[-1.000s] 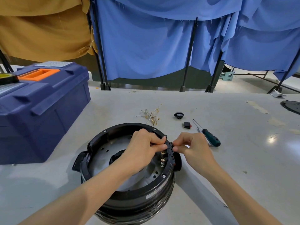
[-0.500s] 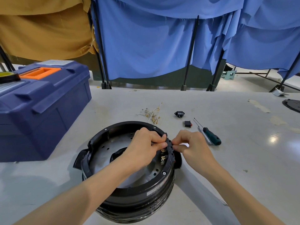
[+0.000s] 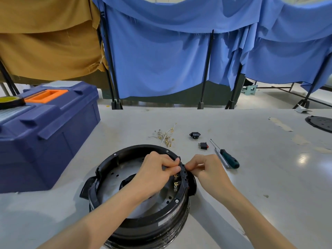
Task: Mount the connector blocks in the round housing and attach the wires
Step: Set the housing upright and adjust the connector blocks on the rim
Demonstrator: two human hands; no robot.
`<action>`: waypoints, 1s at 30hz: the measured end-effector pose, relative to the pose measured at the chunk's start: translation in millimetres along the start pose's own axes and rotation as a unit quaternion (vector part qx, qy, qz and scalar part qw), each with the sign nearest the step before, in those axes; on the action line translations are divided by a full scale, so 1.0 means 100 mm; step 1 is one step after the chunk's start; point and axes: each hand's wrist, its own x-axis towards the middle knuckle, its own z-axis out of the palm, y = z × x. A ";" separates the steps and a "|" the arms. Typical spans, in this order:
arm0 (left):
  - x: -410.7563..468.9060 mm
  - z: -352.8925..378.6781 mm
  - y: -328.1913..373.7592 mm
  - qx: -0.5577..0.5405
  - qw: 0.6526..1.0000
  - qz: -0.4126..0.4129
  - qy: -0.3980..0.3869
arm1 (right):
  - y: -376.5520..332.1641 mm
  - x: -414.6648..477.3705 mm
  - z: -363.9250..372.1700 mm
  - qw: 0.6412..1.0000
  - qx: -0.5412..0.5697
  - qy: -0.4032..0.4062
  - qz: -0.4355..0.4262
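The round black housing (image 3: 125,218) stands on the table in front of me, open side up. A black connector block (image 3: 183,175) with brass terminals sits in its right rim. My left hand (image 3: 154,171) reaches from inside the housing and pinches the block's top. My right hand (image 3: 206,168) pinches the same block from outside the rim. Behind the housing lie a bundle of thin wires with brass ends (image 3: 165,135), a small black socket (image 3: 195,135) and a black switch with a red rocker (image 3: 203,146).
A green-handled screwdriver (image 3: 228,159) lies right of the housing, beside a thinner tool. A large blue toolbox (image 3: 45,132) stands at the left with a tape roll (image 3: 10,101) on its lid. A black round part (image 3: 321,123) lies at the far right edge.
Both hands stay at the block on the right rim, with only small finger shifts. The camera has tilted slightly.
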 end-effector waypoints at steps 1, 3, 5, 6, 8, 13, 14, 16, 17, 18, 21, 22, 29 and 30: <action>0.00 -0.01 0.00 -0.011 1.000 -0.009 0.008 | 0.00 0.02 -0.02 1.000 0.022 0.004 0.008; 0.03 -0.04 0.01 0.007 0.999 -0.016 0.044 | 0.04 0.07 -0.06 0.999 0.038 0.032 0.013; 0.07 -0.07 0.01 0.088 0.993 -0.004 0.080 | 0.14 0.15 -0.14 0.997 0.033 0.066 0.029; 0.09 -0.08 0.01 0.130 0.988 0.002 0.088 | 0.19 0.20 -0.18 0.996 0.022 0.079 0.041; 0.13 -0.08 0.01 0.209 0.974 0.006 0.085 | 0.31 0.31 -0.27 0.994 -0.021 0.089 0.061; 0.18 -0.03 -0.04 0.307 0.949 0.020 0.072 | 0.59 0.70 -0.31 0.981 -0.182 0.047 0.048; 0.18 -0.03 -0.06 0.304 0.950 0.022 0.073 | 0.63 0.78 -0.29 0.972 -0.226 0.039 0.050; 0.18 -0.02 -0.10 0.295 0.952 0.027 0.077 | 0.70 0.91 -0.24 0.947 -0.315 0.032 0.052; 0.17 -0.02 -0.11 0.289 0.954 0.029 0.080 | 0.72 0.97 -0.21 0.936 -0.347 0.030 0.049; 0.17 -0.02 -0.12 0.281 0.956 0.031 0.082 | 0.74 1.01 -0.18 0.927 -0.370 0.030 0.043; 0.17 -0.01 -0.14 0.274 0.957 0.038 0.085 | 0.77 1.10 -0.10 0.904 -0.424 0.037 0.041; 0.16 0.00 -0.14 0.275 0.957 0.042 0.085 | 0.79 1.12 -0.08 0.899 -0.433 0.040 0.047; 0.16 0.01 -0.15 0.269 0.959 0.046 0.074 | 0.80 1.04 -0.08 0.968 -0.240 0.055 0.049; 0.15 0.01 -0.15 0.267 0.960 0.045 0.073 | 0.77 0.99 -0.09 0.977 -0.197 0.060 0.052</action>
